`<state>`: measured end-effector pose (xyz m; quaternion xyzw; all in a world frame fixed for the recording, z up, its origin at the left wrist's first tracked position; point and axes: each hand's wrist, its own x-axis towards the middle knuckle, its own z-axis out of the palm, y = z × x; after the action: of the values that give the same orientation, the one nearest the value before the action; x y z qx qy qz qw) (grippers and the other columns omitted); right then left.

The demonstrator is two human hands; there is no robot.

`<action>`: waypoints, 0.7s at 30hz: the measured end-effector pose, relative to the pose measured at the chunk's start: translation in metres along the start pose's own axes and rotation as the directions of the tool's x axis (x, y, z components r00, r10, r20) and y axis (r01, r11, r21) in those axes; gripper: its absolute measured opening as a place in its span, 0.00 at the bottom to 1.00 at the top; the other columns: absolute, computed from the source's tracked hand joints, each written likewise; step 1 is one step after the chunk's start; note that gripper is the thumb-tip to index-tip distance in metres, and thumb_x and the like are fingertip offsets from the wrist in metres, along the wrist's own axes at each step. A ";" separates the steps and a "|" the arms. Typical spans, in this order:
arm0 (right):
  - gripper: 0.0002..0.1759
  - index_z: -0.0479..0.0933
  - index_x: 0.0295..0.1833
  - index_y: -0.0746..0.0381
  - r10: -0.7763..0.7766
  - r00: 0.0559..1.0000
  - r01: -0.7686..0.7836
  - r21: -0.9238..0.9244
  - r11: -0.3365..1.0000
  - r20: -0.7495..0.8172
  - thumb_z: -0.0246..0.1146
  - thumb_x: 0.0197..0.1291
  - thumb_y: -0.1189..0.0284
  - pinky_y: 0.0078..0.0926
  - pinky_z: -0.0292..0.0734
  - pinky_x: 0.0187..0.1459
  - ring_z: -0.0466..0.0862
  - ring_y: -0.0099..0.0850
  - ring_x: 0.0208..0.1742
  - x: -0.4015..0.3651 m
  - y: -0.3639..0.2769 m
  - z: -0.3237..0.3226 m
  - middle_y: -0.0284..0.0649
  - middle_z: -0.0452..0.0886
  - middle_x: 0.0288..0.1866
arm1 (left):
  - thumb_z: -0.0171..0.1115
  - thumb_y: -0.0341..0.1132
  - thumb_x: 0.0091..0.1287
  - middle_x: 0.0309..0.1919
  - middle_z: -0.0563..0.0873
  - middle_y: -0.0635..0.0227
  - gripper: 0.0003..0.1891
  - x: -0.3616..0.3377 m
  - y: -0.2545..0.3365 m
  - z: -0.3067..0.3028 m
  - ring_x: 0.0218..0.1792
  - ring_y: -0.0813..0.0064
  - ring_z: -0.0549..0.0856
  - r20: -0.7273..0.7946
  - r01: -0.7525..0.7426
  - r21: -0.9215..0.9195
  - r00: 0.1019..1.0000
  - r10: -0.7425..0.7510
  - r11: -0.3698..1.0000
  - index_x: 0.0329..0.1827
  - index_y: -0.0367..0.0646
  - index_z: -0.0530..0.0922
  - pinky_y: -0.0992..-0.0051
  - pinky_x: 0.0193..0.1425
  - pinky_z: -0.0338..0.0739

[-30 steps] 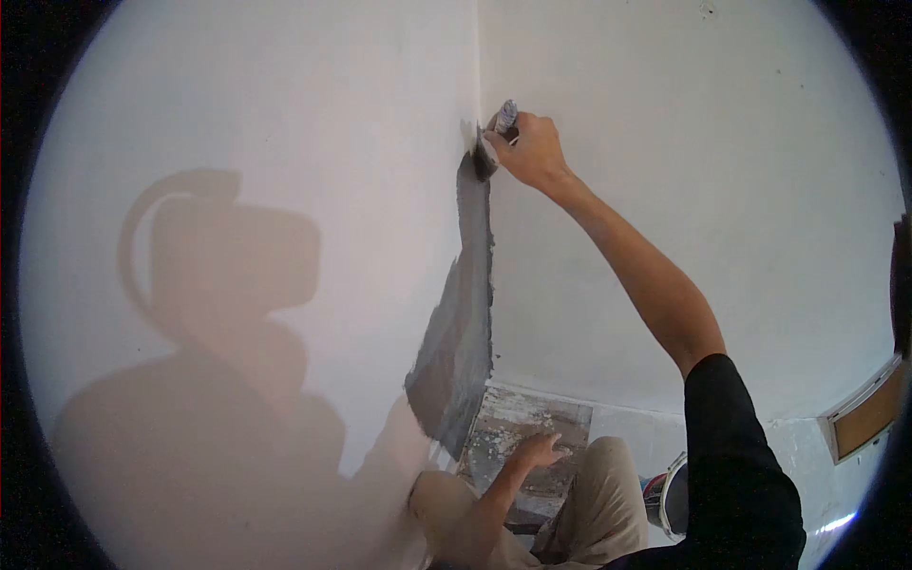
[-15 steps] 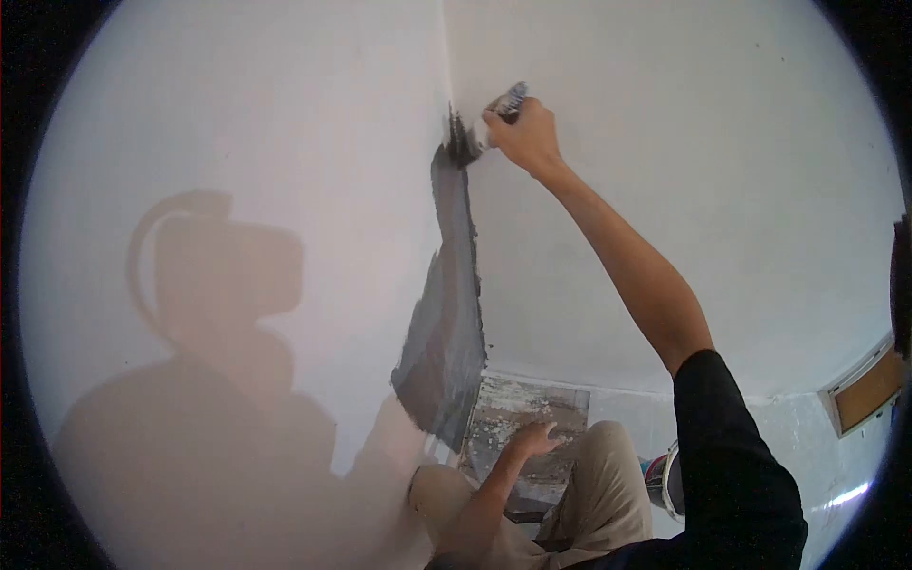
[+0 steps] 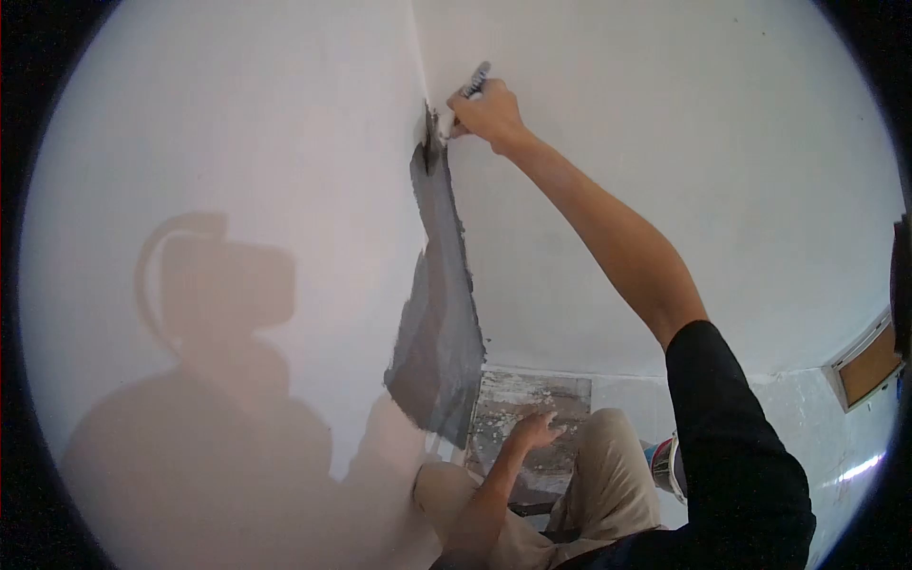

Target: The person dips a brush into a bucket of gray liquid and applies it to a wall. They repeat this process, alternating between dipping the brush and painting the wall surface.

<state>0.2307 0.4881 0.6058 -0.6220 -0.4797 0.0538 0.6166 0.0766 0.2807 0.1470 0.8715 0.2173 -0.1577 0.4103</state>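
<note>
In the upper middle of the head view, my right hand (image 3: 490,112) is closed around a paintbrush (image 3: 445,126) with a paint-smeared handle. Its dark bristles press into the corner where two white walls meet. Below them a strip of wet grey coating (image 3: 442,304) runs down the corner and widens on the left wall (image 3: 332,114). Low in the view, my left hand (image 3: 535,430) hangs between my knees with fingers loosely apart, holding nothing. Behind it lies a worn, paint-spattered board or floor patch (image 3: 570,394).
A bucket (image 3: 665,465) stands right of my knee, partly hidden by my sleeve. My bent knees (image 3: 617,456) are close to the corner. Farther right is a brown panel in a pale frame (image 3: 869,366). My shadow falls on the left wall.
The paintbrush and my right hand shift slightly up and left in the view, partly with the camera's turn. The bristles now sit tighter in the corner. My left hand hardly moves.
</note>
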 end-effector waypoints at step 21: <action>0.14 0.78 0.37 0.74 -0.135 0.988 0.147 0.194 0.970 -0.077 0.63 0.53 0.71 0.23 0.82 0.30 0.86 0.32 0.27 -0.024 -0.041 -0.040 0.47 0.83 0.30 | 0.54 0.58 0.63 0.60 0.76 0.52 0.37 -0.007 0.009 -0.004 0.61 0.55 0.74 -0.018 0.020 0.022 1.000 -0.020 1.000 0.69 0.42 0.63 0.61 0.65 0.69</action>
<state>0.2224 0.4348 0.6366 -0.5229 -0.4952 0.0377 0.6928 0.0752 0.2767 0.1586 0.8751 0.2278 -0.1564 0.3973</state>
